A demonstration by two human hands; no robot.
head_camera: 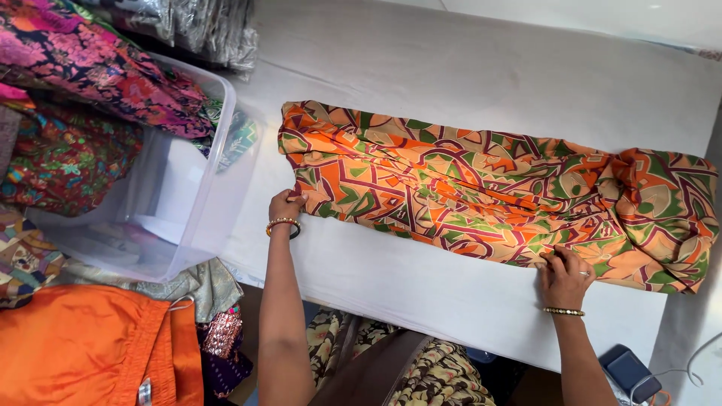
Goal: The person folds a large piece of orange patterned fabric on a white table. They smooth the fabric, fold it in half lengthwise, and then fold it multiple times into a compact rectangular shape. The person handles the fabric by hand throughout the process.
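Patterned cloth (481,195) pinched by both hands (plastic bin (180,203) beside).

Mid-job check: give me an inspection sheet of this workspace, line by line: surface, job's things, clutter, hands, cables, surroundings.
Surface: white table, faintly smudged, mostly bare around the cloth.
Job's things: orange patterned cloth, folded into a long strip across the table, bunched at its right end.
Clutter: clear bin at the table's left edge, tilted, patterned fabric spilling over its rim.
Hands: left hand grips the cloth's near left corner; right hand pinches its near edge towards the right. Both wear bangles.
Cables: white cable by a dark device at bottom right.
Surroundings: fabric piles on the left, an orange garment below them, wrapped bundles at the top.
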